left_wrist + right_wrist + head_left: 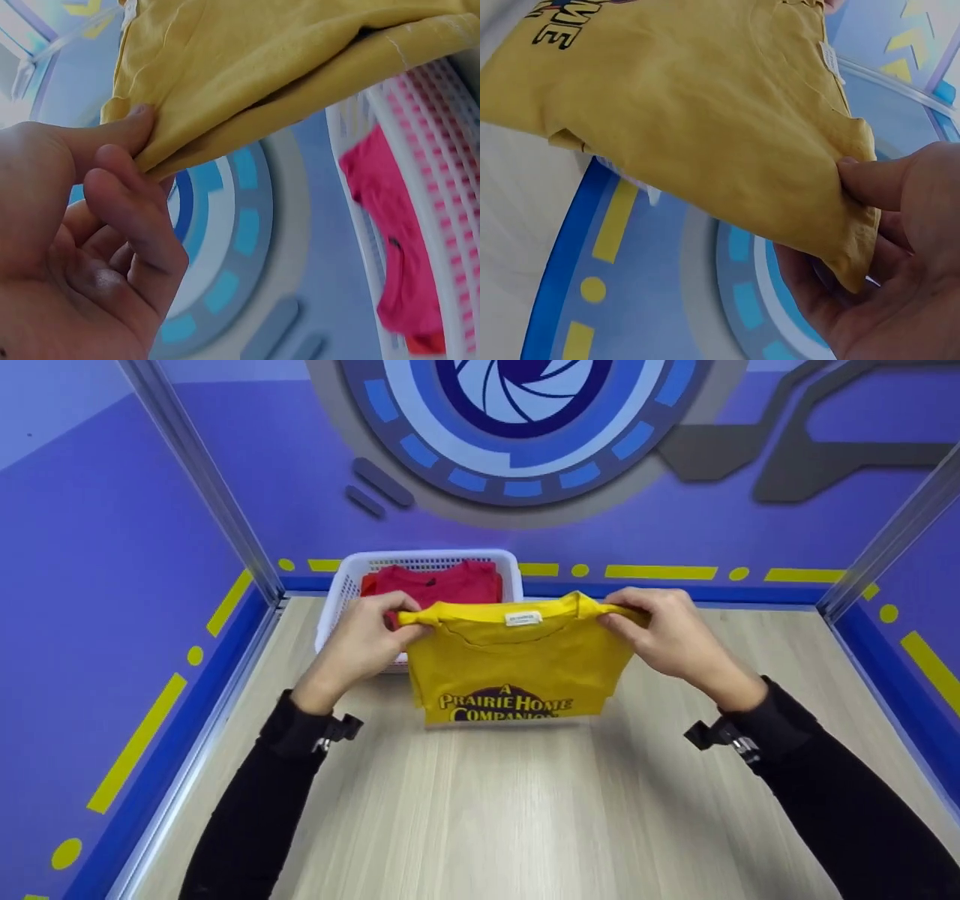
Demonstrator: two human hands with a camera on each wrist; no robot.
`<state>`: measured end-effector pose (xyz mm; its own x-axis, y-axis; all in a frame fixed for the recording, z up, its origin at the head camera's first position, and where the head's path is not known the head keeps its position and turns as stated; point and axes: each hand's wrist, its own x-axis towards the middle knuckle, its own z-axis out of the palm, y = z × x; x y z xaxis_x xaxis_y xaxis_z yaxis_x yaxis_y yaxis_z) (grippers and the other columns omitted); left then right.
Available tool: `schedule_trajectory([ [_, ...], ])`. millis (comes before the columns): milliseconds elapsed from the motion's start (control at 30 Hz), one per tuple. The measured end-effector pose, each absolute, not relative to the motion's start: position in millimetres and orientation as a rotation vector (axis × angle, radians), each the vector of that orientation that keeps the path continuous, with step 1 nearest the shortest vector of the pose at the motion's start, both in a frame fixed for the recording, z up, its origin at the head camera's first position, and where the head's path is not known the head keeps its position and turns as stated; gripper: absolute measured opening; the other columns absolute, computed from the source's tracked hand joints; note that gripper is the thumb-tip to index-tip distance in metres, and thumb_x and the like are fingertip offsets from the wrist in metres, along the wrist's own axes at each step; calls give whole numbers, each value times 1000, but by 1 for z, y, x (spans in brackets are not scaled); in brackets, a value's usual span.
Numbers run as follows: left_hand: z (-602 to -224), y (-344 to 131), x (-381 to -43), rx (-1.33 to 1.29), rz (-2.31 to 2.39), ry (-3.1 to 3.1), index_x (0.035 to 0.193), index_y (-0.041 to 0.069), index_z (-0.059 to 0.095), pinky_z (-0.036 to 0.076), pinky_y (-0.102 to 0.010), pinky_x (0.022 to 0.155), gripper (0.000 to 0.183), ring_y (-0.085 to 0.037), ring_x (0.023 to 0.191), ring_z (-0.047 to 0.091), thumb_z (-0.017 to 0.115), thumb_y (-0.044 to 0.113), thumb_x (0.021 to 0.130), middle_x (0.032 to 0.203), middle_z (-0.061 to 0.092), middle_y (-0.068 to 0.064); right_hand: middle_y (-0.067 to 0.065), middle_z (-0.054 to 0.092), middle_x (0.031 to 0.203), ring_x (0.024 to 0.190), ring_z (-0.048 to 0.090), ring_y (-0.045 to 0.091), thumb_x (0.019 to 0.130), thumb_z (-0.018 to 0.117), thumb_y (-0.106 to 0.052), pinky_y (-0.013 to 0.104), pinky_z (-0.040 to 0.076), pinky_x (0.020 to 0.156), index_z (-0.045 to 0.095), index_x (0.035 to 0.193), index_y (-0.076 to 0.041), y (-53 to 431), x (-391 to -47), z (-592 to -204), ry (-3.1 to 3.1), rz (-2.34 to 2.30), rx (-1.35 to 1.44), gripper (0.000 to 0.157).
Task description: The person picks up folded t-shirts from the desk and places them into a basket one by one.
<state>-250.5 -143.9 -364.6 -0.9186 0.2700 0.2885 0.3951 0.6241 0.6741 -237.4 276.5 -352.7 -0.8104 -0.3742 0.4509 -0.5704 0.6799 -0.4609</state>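
A folded yellow T-shirt (517,667) with dark printed lettering hangs between both hands, its white neck label facing up at the collar. At its left shoulder corner, my left hand (367,634) pinches the cloth between thumb and fingers. My right hand (660,630) pinches the opposite shoulder corner in the same way. In the left wrist view the shirt's folded layers (285,82) show from the side. The right wrist view has the thumb pressed on the yellow cloth (705,127) with the fingers behind it. Beyond the shirt, a white basket (341,589) is partly covered by the left hand.
Inside the basket lies a folded red T-shirt (442,585) over an orange-red one. The light wood tabletop (517,810) stretches toward the front. Blue printed panels (262,472) enclose the back and both sides, with metal posts (202,480) at the corners.
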Motion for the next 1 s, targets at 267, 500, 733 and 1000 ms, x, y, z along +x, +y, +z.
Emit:
schedule_trajectory([
  [267, -355, -192, -258, -431, -1100, -2736, 110, 16, 80, 47, -26, 62, 14, -23, 75, 61, 82, 28, 103, 101, 78, -6, 10, 84, 104, 80, 73, 18, 106, 75, -16, 28, 61, 74, 83, 112, -6, 226, -265, -351, -2631, 921, 854, 14],
  [500, -344, -221, -265, -371, -1049, -2721, 115, 17, 78, 43, -27, 61, 15, -24, 73, 56, 77, 29, 106, 103, 76, -7, 12, 83, 116, 89, 73, 23, 110, 70, -14, 40, 65, 83, 82, 122, -6, 192, -286, -335, -2677, 934, 920, 19],
  [733, -332, -241, -280, -304, -969, -2716, 117, 12, 79, 43, -27, 63, 18, -21, 77, 56, 75, 27, 107, 102, 74, -11, 13, 82, 119, 85, 68, 23, 112, 66, -15, 37, 58, 78, 80, 128, -6, 166, -304, -322, -2741, 895, 952, 23],
  [1000, -319, -240, -322, -236, -876, -2809, 123, 9, 76, 49, -36, 77, 25, -29, 97, 60, 71, 28, 109, 121, 73, -17, 15, 81, 122, 98, 73, 27, 113, 64, -18, 42, 60, 86, 80, 129, -5, 154, -345, -318, -2781, 872, 839, 26],
])
